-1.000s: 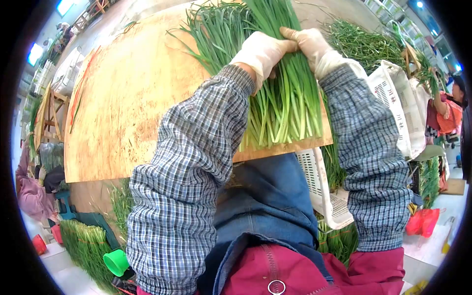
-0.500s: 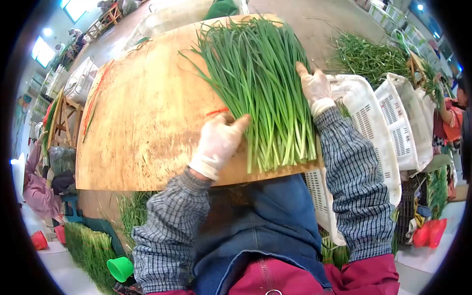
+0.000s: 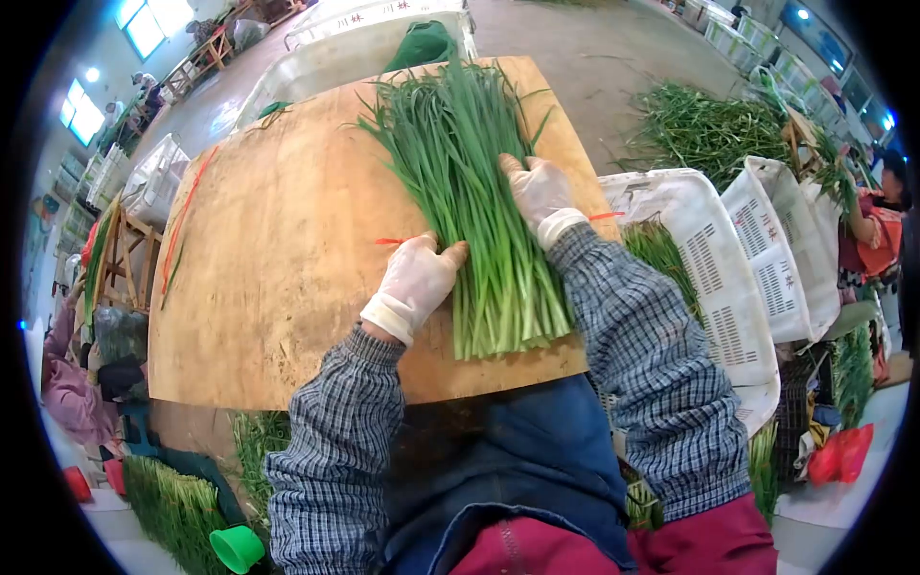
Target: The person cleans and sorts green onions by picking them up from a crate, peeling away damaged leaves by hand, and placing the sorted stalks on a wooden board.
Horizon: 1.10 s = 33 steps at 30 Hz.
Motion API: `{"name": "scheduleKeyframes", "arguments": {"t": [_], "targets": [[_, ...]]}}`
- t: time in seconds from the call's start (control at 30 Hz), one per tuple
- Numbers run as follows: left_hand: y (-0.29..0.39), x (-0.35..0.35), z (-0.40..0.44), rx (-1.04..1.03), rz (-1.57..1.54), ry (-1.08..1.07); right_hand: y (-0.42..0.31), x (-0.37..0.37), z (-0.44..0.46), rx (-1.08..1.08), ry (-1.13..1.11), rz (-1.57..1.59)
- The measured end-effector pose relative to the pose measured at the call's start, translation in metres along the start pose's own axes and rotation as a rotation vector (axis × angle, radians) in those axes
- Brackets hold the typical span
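A thick bunch of garlic chives [image 3: 494, 259] lies lengthwise on a wooden board [image 3: 278, 278], its pale cut ends toward me and its leaf tips at the far edge. Thin white gloves cover both hands. At the bunch's left side, my left hand [image 3: 417, 278] presses in with the thumb on the stems and the other fingers partly hidden. From the right, my right hand [image 3: 540, 190] grips the bunch higher up, thumb on top. A red tie [image 3: 389, 241] pokes out left of my left hand, and a red end [image 3: 606, 217] shows beyond my right wrist; the part between is hidden.
White plastic crates [image 3: 704, 259] stand at the right, one holding chives [image 3: 661, 254]. A heap of loose greens [image 3: 714, 134] lies on the floor behind them. Red strips [image 3: 187, 216] lie at the board's left edge. A green cup [image 3: 237, 548] is at lower left. Other people sit at both sides.
The chives were spread wide and are now squeezed into a narrower bunch. My right hand has moved left with their right side. The red tie's right end has come into view.
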<state>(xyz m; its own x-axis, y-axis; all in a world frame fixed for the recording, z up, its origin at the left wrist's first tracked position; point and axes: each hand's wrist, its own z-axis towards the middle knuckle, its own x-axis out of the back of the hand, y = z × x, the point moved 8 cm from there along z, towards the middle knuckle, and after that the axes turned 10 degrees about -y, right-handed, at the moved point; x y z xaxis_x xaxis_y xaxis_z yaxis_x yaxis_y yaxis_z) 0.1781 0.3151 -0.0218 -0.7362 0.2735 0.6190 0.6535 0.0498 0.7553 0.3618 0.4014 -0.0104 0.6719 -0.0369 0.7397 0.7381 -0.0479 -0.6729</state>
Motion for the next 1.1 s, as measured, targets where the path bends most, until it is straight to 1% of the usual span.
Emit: {"name": "scheduleKeyframes", "arguments": {"t": [0.07, 0.1, 0.13, 0.2, 0.27, 0.3, 0.4, 0.43, 0.5, 0.53, 0.6, 0.67, 0.73, 0.77, 0.8, 0.83, 0.87, 0.9, 0.93, 0.97, 1.0, 1.07, 1.1], "targets": [[0.000, 0.007, -0.005, 0.053, -0.003, -0.037, 0.008, 0.005, 0.002, -0.010, -0.095, 0.052], [0.000, 0.010, -0.008, 0.075, -0.024, -0.049, 0.019, 0.004, 0.009, -0.008, -0.071, 0.089], [-0.003, 0.010, -0.011, 0.097, -0.045, -0.066, 0.009, 0.021, -0.005, 0.015, -0.031, 0.063], [-0.018, 0.007, -0.016, 0.098, -0.204, -0.043, 0.020, 0.022, 0.005, 0.045, -0.103, 0.108], [-0.015, 0.009, -0.027, 0.113, -0.316, -0.011, 0.019, 0.031, 0.004, 0.029, -0.106, 0.058], [-0.016, 0.012, -0.031, 0.095, -0.304, -0.015, 0.019, 0.035, 0.003, 0.028, -0.102, 0.042], [-0.010, 0.021, -0.054, 0.081, -0.327, 0.085, 0.019, 0.048, 0.003, 0.050, -0.084, 0.020], [-0.002, 0.025, -0.067, 0.076, -0.376, 0.169, 0.020, 0.051, 0.002, 0.048, -0.079, 0.043], [0.007, 0.027, -0.091, 0.051, -0.432, 0.244, 0.034, 0.063, 0.005, 0.023, -0.032, 0.034], [0.012, 0.026, -0.102, 0.038, -0.462, 0.271, 0.044, 0.073, 0.007, 0.067, -0.008, 0.139], [0.035, 0.007, -0.124, -0.030, -0.427, 0.192, 0.073, 0.100, 0.002, 0.152, 0.056, 0.328], [0.046, -0.033, -0.138, -0.013, -0.443, -0.033, 0.109, 0.138, -0.030, 0.067, 0.047, 0.711], [0.066, -0.088, -0.136, -0.233, -0.269, -0.364, 0.153, 0.186, -0.076, 0.052, 0.132, 0.758], [0.078, -0.114, -0.133, -0.302, -0.218, -0.486, 0.176, 0.207, -0.103, -0.001, 0.229, 0.701], [0.078, -0.142, -0.129, -0.257, -0.207, -0.601, 0.211, 0.222, -0.125, -0.055, 0.260, 0.661], [0.083, -0.166, -0.124, -0.310, -0.138, -0.653, 0.255, 0.233, -0.147, -0.150, 0.286, 0.658], [0.086, -0.190, -0.119, -0.366, -0.067, -0.706, 0.289, 0.238, -0.175, -0.252, 0.365, 0.684], [0.088, -0.208, -0.111, -0.403, -0.013, -0.687, 0.330, 0.236, -0.199, -0.347, 0.421, 0.759], [0.090, -0.225, -0.104, -0.440, 0.037, -0.668, 0.363, 0.232, -0.228, -0.443, 0.489, 0.764], [0.094, -0.240, -0.095, -0.478, 0.090, -0.647, 0.384, 0.225, -0.253, -0.518, 0.504, 0.767], [0.091, -0.258, -0.085, -0.401, 0.116, -0.699, 0.405, 0.214, -0.278, -0.614, 0.524, 0.768], [0.092, -0.287, -0.070, -0.418, 0.171, -0.693, 0.477, 0.183, -0.324, -0.762, 0.537, 0.812], [0.098, -0.298, -0.063, -0.469, 0.234, -0.692, 0.503, 0.165, -0.343, -0.828, 0.534, 0.830]]}}
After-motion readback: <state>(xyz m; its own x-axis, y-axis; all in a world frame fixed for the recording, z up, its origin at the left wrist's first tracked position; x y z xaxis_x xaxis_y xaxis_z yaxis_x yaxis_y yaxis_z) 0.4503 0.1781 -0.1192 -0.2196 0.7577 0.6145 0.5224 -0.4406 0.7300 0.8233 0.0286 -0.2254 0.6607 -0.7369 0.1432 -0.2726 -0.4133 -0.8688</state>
